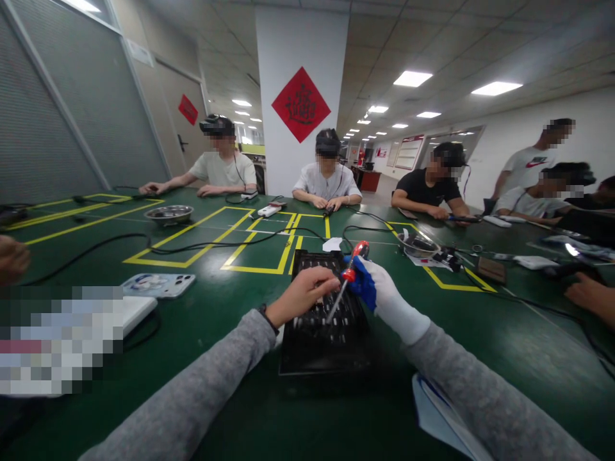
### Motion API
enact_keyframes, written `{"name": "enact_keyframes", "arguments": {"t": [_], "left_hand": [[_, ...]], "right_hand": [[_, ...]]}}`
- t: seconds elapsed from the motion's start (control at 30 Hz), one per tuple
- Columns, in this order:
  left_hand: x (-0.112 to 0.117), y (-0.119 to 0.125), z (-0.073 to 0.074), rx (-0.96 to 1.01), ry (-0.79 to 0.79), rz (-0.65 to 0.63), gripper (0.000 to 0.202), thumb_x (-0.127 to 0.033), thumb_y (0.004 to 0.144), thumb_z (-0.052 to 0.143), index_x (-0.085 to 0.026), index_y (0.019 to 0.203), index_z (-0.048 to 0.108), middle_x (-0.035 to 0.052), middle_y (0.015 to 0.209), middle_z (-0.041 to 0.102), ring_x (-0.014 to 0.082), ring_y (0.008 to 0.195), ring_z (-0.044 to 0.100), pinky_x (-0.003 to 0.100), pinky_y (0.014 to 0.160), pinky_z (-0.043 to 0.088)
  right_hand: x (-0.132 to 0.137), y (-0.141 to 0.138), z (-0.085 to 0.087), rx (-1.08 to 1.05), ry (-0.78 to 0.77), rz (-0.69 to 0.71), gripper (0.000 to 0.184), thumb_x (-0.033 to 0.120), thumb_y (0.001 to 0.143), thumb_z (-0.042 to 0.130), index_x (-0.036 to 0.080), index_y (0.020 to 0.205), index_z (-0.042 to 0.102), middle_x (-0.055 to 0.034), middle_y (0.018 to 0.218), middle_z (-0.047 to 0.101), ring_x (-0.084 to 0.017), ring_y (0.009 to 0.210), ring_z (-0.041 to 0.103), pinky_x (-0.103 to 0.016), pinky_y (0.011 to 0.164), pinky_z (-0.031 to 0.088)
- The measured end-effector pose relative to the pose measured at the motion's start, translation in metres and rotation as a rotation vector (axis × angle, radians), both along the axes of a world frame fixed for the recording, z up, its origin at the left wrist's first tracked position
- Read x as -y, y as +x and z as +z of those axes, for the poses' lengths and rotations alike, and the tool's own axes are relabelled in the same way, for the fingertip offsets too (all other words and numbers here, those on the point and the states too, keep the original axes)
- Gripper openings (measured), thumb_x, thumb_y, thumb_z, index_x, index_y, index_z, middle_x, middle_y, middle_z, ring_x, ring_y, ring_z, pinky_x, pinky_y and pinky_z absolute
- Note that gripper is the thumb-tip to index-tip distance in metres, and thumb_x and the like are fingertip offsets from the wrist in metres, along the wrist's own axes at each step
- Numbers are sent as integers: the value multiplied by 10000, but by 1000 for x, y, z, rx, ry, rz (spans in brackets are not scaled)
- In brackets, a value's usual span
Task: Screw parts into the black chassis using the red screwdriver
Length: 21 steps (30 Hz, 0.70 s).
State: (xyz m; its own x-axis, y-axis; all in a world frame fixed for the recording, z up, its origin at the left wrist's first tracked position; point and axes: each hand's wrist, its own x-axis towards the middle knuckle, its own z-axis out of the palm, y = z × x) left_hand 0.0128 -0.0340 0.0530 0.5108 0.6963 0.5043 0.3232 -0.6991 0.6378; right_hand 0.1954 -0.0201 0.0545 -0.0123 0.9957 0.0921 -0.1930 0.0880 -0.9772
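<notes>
My right hand (379, 285), in a white glove with blue palm, is closed around the red-orange handle of a screwdriver (352, 266). The screwdriver's metal shaft slants down to the left over a flat black case (312, 358). Small shiny pieces in rows show inside the case. My bare left hand (305, 291) reaches over the case's left side, its fingers curled together near the screwdriver's shaft. What those fingertips hold, if anything, is hidden. A scrap of white paper (332, 244) lies just beyond the case.
A phone (161, 285) and a white box (139, 314) lie to the left. Metal bowls (169, 214) stand farther off on the green table (216, 397). A black cable (216, 243) crosses yellow tape outlines. Several people sit around the table. A blue-white packet (439, 413) lies near my right forearm.
</notes>
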Motion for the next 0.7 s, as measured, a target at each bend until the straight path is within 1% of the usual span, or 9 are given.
{"name": "enact_keyframes", "arguments": {"t": [0.07, 0.13, 0.2, 0.27, 0.3, 0.37, 0.47, 0.57, 0.7], "left_hand": [[-11, -16, -13, 110, -17, 134, 301, -377, 875, 380, -174, 909, 601, 46, 927, 615, 167, 909, 543, 277, 840, 404], [-26, -35, -32, 236, -50, 337, 315, -350, 880, 341, -187, 1030, 565, 55, 1061, 598, 183, 1033, 518, 323, 939, 370], [-41, -51, -51, 276, -160, 464, 347, -328, 857, 367, -167, 1124, 521, 83, 1164, 560, 202, 1116, 487, 357, 989, 339], [-51, -60, -67, 245, -329, 473, 400, -332, 838, 388, -157, 1183, 491, 100, 1233, 529, 217, 1170, 462, 377, 1021, 311], [-54, -62, -72, 217, -363, 437, 419, -335, 836, 391, -154, 1201, 483, 101, 1262, 513, 215, 1190, 448, 374, 1036, 296], [-56, -61, -78, 163, -368, 385, 447, -331, 828, 403, -153, 1232, 470, 96, 1309, 479, 211, 1224, 417, 364, 1057, 270], [-54, -57, -82, 102, -316, 393, 478, -332, 821, 420, -158, 1265, 454, 88, 1351, 440, 210, 1250, 390, 352, 1070, 251], [-54, -57, -83, 49, -284, 426, 484, -343, 839, 389, -167, 1288, 434, 82, 1366, 423, 208, 1254, 385, 351, 1070, 252], [-52, -57, -80, -2, -206, 391, 439, -283, 850, 363, -198, 1273, 445, 68, 1328, 447, 192, 1248, 377, 363, 1075, 246]], "right_hand": [[-6, 19, -7, 103, -6, -94, 484, 561, 739, 472, 137, 936, 598, 11, 612, 529, -106, 513, 465, -234, 483, 365], [-11, 40, -17, 374, 73, -242, 480, 569, 752, 428, 144, 895, 600, 6, 621, 540, -108, 524, 464, -241, 507, 374], [-14, 56, -30, 498, 82, -295, 419, 526, 698, 531, 141, 846, 605, -3, 634, 562, -123, 567, 484, -254, 552, 383], [-15, 62, -43, 574, 65, -286, 396, 479, 640, 614, 147, 854, 620, -12, 653, 592, -144, 602, 510, -274, 594, 391], [-14, 62, -48, 612, 59, -278, 409, 465, 624, 635, 158, 893, 626, -18, 678, 609, -157, 628, 526, -287, 621, 396], [-13, 59, -57, 739, 59, -278, 475, 456, 622, 646, 192, 1016, 613, -43, 784, 645, -194, 726, 562, -322, 698, 401], [-12, 54, -61, 909, 57, -331, 567, 471, 654, 623, 212, 1154, 555, -94, 947, 649, -246, 882, 573, -370, 802, 386], [-15, 59, -61, 844, 70, -394, 538, 501, 714, 547, 174, 1141, 552, -106, 948, 649, -243, 877, 584, -362, 807, 405], [-23, 72, -61, 749, 74, -434, 542, 535, 819, 326, 105, 1033, 576, -120, 883, 648, -213, 766, 596, -325, 690, 452]]}}
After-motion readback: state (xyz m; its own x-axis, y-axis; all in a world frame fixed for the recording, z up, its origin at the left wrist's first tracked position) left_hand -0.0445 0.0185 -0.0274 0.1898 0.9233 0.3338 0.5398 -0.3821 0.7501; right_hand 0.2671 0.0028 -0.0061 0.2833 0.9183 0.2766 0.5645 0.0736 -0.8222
